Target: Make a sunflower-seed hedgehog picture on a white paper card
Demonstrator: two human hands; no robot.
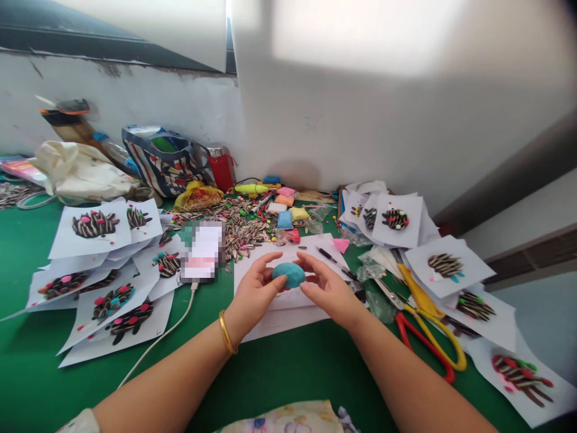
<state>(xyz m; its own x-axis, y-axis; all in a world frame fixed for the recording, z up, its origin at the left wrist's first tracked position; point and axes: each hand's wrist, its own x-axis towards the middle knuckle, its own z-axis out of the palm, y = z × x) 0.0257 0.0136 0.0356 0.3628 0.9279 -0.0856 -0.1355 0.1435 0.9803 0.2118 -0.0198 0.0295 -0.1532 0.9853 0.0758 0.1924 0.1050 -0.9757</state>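
A smooth oval lump of blue modelling clay (289,275) is held up between my hands, above white paper (256,325) on the green table. My left hand (259,288) grips its left side, thumb in front and fingers curved behind. At its right end, the curled fingertips of my right hand (331,288) meet the lump, with the thumb just below. Under and behind the hands, the sheet carries a black pen (330,260) and a pink clay piece (341,245).
Striped sunflower seeds (241,231) and coloured clay packs (285,219) lie behind the paper. Seed-and-clay pictures are stacked left (94,225) and right (444,264). A phone (201,252) with a white cable lies left; scissors (428,337) lie right. A red bottle (220,168) stands by the wall.
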